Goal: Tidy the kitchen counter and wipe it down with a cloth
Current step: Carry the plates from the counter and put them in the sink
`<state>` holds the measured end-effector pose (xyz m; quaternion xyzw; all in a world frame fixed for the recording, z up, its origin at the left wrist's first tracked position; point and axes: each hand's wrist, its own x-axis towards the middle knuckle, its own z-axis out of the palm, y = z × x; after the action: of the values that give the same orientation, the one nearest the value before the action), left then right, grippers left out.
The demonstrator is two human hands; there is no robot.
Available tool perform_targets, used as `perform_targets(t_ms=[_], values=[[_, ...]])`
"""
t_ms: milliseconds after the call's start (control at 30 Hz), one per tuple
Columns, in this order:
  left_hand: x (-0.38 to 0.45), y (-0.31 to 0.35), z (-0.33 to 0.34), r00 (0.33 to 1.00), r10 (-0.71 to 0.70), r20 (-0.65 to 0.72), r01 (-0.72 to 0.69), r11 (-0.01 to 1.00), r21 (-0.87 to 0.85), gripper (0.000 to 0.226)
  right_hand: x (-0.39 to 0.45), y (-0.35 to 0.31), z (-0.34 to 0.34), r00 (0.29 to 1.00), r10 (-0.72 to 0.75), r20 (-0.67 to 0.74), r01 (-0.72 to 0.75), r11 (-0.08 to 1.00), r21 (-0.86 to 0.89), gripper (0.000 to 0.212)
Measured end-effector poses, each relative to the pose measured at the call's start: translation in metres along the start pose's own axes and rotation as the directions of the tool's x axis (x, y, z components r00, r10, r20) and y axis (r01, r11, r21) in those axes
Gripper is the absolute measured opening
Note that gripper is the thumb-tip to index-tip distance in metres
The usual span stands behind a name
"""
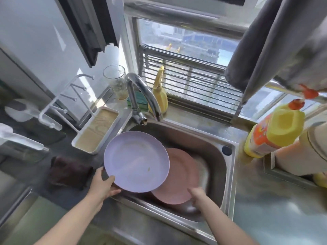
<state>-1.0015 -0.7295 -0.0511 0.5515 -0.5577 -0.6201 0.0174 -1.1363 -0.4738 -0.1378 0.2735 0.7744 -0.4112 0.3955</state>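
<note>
My left hand [103, 184] grips the near left rim of a lilac plate [136, 160], thumb on top, holding it tilted over the left side of the steel sink [228, 175]. A pink plate [178, 181] lies lower in the sink, partly under the lilac one. On its near right rim my right hand [199, 194] holds the edge with curled fingers. A dark maroon cloth [68, 171] lies crumpled on the dark counter [42, 190] just left of my left hand.
A chrome tap [139, 96] arches over the sink's back. Behind it stand a glass jar [116, 82], a green sponge [139, 101] and a yellow bottle [160, 92]. A white rack with a tray [96, 131] sits at left; a yellow detergent jug [272, 131] at right.
</note>
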Motion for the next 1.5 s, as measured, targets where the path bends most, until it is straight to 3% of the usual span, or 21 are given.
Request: perform_targets(t_ms=[67, 100, 200, 267, 333, 433, 600, 767, 867, 967, 1033, 1100, 1233, 1367, 1500], values=[[-0.001, 0.001, 0.006, 1.000, -0.004, 0.015, 0.003, 1.000, 0.025, 0.059, -0.003, -0.007, 0.000, 0.994, -0.101, -0.048, 0.098, 0.993, -0.071, 0.029], [-0.003, 0.001, 0.010, 1.000, 0.000, 0.021, -0.001, 0.999, 0.032, 0.058, -0.011, -0.012, 0.002, 0.987, -0.155, -0.029, 0.154, 0.988, -0.026, 0.036], [-0.009, 0.004, 0.022, 0.998, 0.009, 0.059, -0.011, 0.999, 0.031, 0.053, -0.043, -0.031, 0.007, 0.967, -0.191, 0.170, 0.136, 0.947, 0.291, 0.027], [-0.011, 0.006, 0.029, 0.997, 0.013, 0.076, -0.016, 0.999, 0.041, 0.053, -0.055, -0.035, 0.007, 0.940, -0.247, 0.235, 0.164, 0.932, 0.324, 0.022], [-0.013, 0.008, 0.033, 0.994, 0.017, 0.106, -0.022, 0.999, 0.041, 0.054, -0.056, -0.031, 0.004, 0.926, -0.314, 0.210, 0.236, 0.915, 0.327, 0.026], [-0.017, 0.007, 0.035, 0.985, -0.009, 0.175, -0.004, 0.997, 0.071, 0.055, -0.051, -0.024, -0.004, 0.930, -0.308, 0.201, 0.228, 0.912, 0.341, 0.031], [-0.018, 0.000, 0.029, 0.969, -0.073, 0.235, 0.023, 0.977, 0.211, 0.064, -0.042, -0.014, -0.017, 0.967, -0.254, 0.026, 0.237, 0.933, 0.270, 0.022], [-0.016, -0.011, 0.012, 0.990, -0.037, 0.136, 0.007, 0.976, 0.216, 0.034, -0.030, -0.008, -0.028, 0.901, -0.378, -0.214, 0.359, 0.925, -0.124, 0.012], [-0.012, -0.019, -0.006, 0.995, -0.016, 0.097, -0.009, 0.968, 0.252, 0.026, -0.025, -0.006, -0.024, 0.881, -0.413, -0.231, 0.383, 0.909, -0.162, 0.017], [-0.011, -0.023, -0.021, 0.999, 0.005, 0.051, -0.018, 0.970, 0.241, 0.019, -0.016, -0.004, -0.015, 0.918, -0.322, -0.233, 0.309, 0.947, -0.092, 0.025], [-0.011, -0.025, -0.029, 0.999, 0.004, 0.038, -0.012, 0.975, 0.221, 0.017, -0.010, 0.001, -0.014, 0.950, -0.234, -0.206, 0.229, 0.972, -0.050, 0.024], [-0.012, -0.026, -0.036, 1.000, 0.008, 0.022, -0.012, 0.977, 0.211, 0.016, -0.007, 0.004, -0.016, 0.972, -0.188, -0.139, 0.165, 0.973, -0.161, 0.031], [-0.018, -0.026, -0.048, 1.000, 0.016, 0.002, -0.016, 0.980, 0.201, 0.013, -0.015, -0.008, -0.013, 0.962, -0.265, -0.062, 0.225, 0.903, -0.366, 0.041], [-0.031, -0.027, -0.075, 0.998, 0.031, -0.061, -0.022, 0.990, 0.143, 0.014, -0.056, -0.042, 0.017, 0.875, -0.479, 0.072, 0.463, 0.782, -0.418, 0.036], [-0.051, -0.032, -0.119, 0.993, 0.022, -0.117, -0.012, 0.997, 0.079, 0.013, -0.113, -0.074, 0.082, 0.708, -0.597, 0.378, 0.706, 0.583, -0.402, 0.028]])
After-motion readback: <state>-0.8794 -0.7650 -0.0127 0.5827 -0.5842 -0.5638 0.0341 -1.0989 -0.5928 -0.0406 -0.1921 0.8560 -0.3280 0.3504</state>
